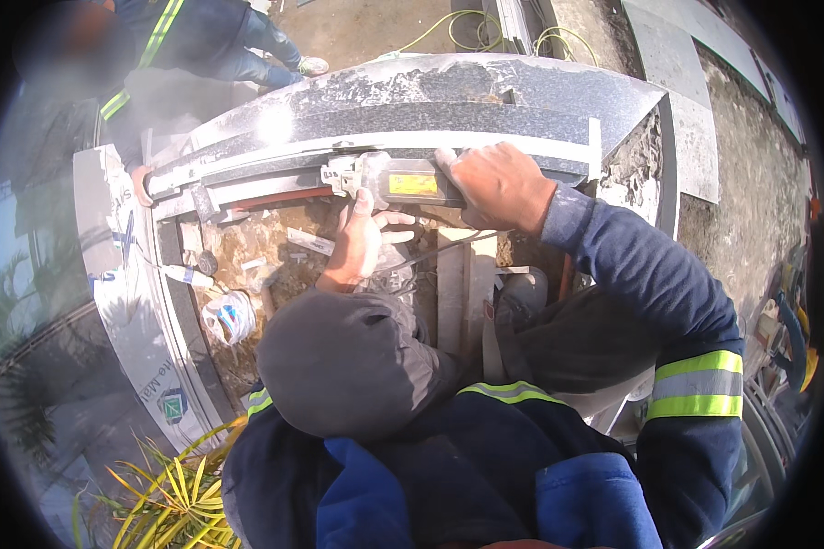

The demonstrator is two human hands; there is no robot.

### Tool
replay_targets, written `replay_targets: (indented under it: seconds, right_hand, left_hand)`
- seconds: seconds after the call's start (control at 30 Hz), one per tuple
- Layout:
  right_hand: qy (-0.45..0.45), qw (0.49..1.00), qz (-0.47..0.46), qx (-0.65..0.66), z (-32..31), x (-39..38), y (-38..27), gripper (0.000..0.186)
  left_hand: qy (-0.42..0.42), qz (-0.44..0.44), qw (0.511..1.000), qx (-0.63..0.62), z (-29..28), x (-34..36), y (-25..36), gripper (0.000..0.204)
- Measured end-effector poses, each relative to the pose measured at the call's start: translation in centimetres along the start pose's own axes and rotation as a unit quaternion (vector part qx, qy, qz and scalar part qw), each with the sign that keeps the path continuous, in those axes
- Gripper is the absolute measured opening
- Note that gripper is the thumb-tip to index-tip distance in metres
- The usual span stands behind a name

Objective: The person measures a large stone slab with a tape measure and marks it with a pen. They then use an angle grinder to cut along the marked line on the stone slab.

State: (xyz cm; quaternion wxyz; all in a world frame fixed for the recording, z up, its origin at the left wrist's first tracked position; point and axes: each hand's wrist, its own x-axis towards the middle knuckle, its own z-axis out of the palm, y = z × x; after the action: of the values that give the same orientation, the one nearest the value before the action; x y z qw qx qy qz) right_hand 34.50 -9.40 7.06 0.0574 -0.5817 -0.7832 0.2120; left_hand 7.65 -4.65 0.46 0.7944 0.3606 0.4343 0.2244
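An angle grinder (374, 174) with a pale head and a yellow label lies level along a long light metal bar (522, 141). My right hand (502, 183) is wrapped round the grinder's rear body. Below the grinder's head is my left hand (361, 242), its fingers spread and its thumb up against the tool; I cannot tell if it bears any weight. Behind the bar runs a grey speckled stone slab (558, 91), dusted white. The grinder's disc is not clearly visible. A dark cord (430, 253) passes below the grinder.
At the bar's left end rests a co-worker's hand (142, 186); that person stands far left in haze. Rubble, a white plastic tub (230, 317) and a wooden board (465, 288) lie inside the frame. Leafy plants (183, 489) grow lower left; a yellow-green hose (471, 27) coils behind.
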Motion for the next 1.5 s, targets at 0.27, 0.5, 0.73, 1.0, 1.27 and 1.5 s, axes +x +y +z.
replay_targets:
  seconds: [0.27,0.5,0.73,1.0,1.27,1.5]
  right_hand:
    - [0.031,0.999,-0.004,-0.006,0.5,-1.1,0.6,0.044]
    - [0.02,1.0,-0.018,0.005,0.7,-0.3,0.5,0.041]
    - [0.021,1.0,-0.003,0.018,0.3,0.6,-0.1,0.039]
    - [-0.002,1.0,-0.004,-0.015,0.7,2.2,-0.4,0.051]
    - [-0.022,1.0,-0.015,-0.004,1.8,3.9,-1.0,0.069]
    - [-0.014,1.0,-0.016,0.004,1.3,4.5,-2.4,0.062]
  left_hand:
    - [0.003,-0.006,1.0,0.024,0.7,0.1,-0.5,0.081]
    - [0.001,-0.001,0.999,0.05,0.1,0.1,-0.3,0.087]
    - [-0.002,0.009,1.0,0.024,-0.6,0.3,-0.3,0.078]
    - [0.006,0.019,0.998,0.052,-0.3,-0.1,0.9,0.088]
    - [0.036,-0.003,0.998,0.06,-2.1,0.1,0.4,0.09]
    - [0.09,-0.007,0.994,0.061,-2.8,0.0,-0.2,0.089]
